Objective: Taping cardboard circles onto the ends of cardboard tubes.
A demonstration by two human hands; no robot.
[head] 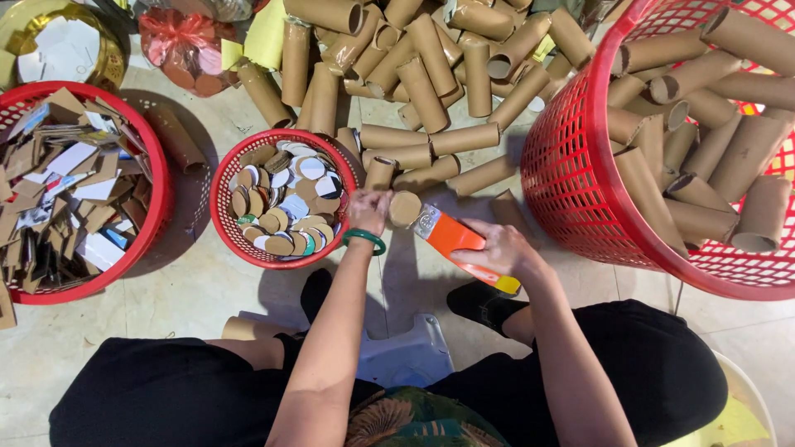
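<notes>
Cardboard tubes [431, 74] and red baskets [571, 165] ring both hands [368, 211].

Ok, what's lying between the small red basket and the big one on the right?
Head view: a pile of cardboard tubes on the floor, between small basket and big basket.

head-worn camera, looking steeply down, close over lap and floor [207, 290]

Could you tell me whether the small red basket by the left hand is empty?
No, the small red basket beside the left hand holds many round cardboard discs.
</notes>
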